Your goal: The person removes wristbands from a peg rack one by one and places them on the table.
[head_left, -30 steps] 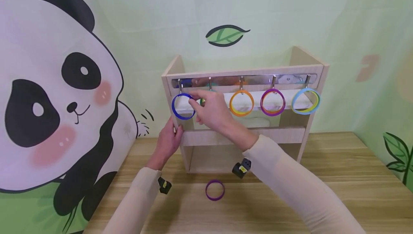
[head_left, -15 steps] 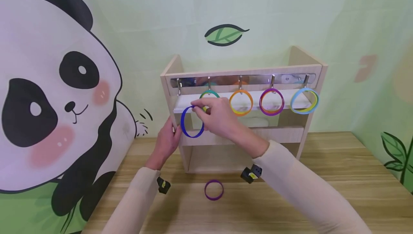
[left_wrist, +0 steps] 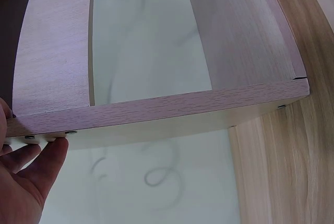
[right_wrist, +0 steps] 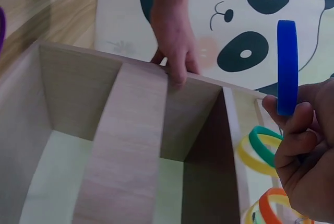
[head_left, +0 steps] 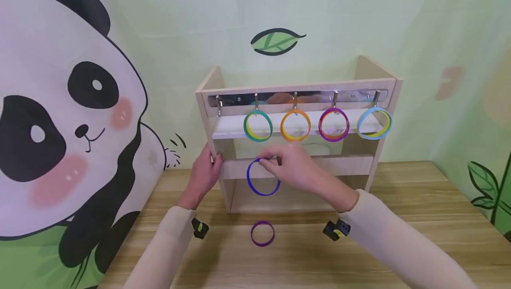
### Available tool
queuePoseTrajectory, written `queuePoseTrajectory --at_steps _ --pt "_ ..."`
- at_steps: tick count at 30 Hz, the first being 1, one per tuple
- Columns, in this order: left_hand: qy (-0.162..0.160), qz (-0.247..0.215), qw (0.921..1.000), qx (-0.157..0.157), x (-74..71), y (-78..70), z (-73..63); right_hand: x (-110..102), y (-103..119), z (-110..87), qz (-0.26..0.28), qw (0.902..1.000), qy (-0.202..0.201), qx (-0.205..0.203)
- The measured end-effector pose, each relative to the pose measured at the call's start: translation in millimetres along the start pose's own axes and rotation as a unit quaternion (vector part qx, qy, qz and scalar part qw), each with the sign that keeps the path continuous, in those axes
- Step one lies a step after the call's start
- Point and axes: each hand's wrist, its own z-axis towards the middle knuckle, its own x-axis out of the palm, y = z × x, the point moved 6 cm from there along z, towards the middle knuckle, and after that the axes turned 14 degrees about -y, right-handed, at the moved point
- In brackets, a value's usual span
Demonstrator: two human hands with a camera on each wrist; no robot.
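Between thumb and fingers my right hand (head_left: 297, 165) pinches a blue silicone wristband (head_left: 249, 181) by its top, in front of the lower part of a small wooden shelf (head_left: 343, 165). In the right wrist view the blue wristband (right_wrist: 287, 67) appears edge-on at the fingertips. My left hand (head_left: 204, 173) grips the left side panel of the shelf; the left wrist view has its fingers (left_wrist: 49, 164) on the panel's outer face, the thumb over the edge. A purple wristband (head_left: 262, 245) lies on the table in front of the shelf.
A metal hook rail (head_left: 239, 99) crosses the shelf's upper front, its leftmost hook (head_left: 218, 106) bare. Teal (head_left: 246, 126), orange (head_left: 282, 125), purple (head_left: 320, 125) and light blue (head_left: 359, 125) wristbands hang from the others, several with a second band inside. A panda-printed backdrop (head_left: 131, 36) stands behind.
The blue wristband has come off the leftmost hook and moved down and to the right in my right hand. My left hand has stayed on the side panel.
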Motion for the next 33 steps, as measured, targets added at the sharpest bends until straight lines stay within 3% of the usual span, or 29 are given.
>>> queuePoseTrajectory --at_steps 4,19,28,33 --pt "0.004 -0.001 1.0000 -0.002 0.8 0.6 -0.1 3.4 -8.8 -15.9 -0.003 0.9997 0.024 -0.006" --pt "-0.004 0.002 0.9999 0.009 -0.8 -1.4 0.5 22.9 -48.5 -58.5 -0.021 0.9966 0.075 0.028" --pt "-0.003 0.011 0.9999 0.012 -1.6 -4.3 -0.2 24.7 -64.1 -72.6 -0.032 0.9978 0.054 -0.019" --pt "-0.002 0.015 0.9998 0.011 -1.7 -4.3 -0.5 27.4 -78.9 -82.0 -0.042 0.9968 0.063 -0.027"
